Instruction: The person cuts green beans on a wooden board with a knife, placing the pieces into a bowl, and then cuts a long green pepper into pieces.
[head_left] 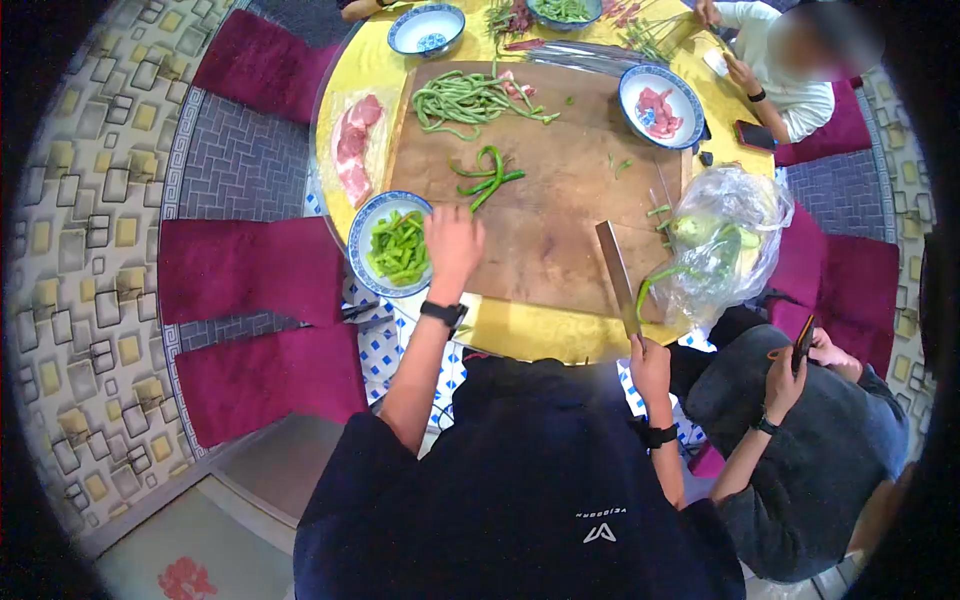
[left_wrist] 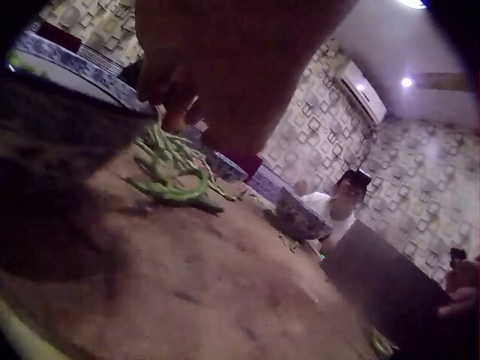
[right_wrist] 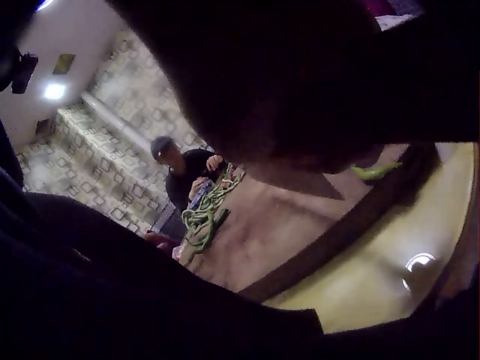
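My left hand [head_left: 455, 243] is over the near left of the wooden cutting board [head_left: 560, 180], beside a blue-rimmed bowl [head_left: 357, 252] of cut green peppers [head_left: 398, 250]. Its fingers are loosely bent, with nothing seen between them. Just beyond the fingertips lie a few long green peppers [head_left: 488, 178]. In my right hand [head_left: 651, 362] I grip a cleaver by its handle, the broad blade [head_left: 617, 272] pointing away over the board's near right edge. One more green pepper [head_left: 650, 285] lies right of the blade; it also shows in the right wrist view.
Long beans [head_left: 460, 100] lie at the board's far left, with raw meat [head_left: 355, 150] beside the board. A bowl of sliced meat [head_left: 627, 105] stands far right. A plastic bag [head_left: 735, 235] of vegetables sits at the right. A seated person [head_left: 800, 440] is close on my right.
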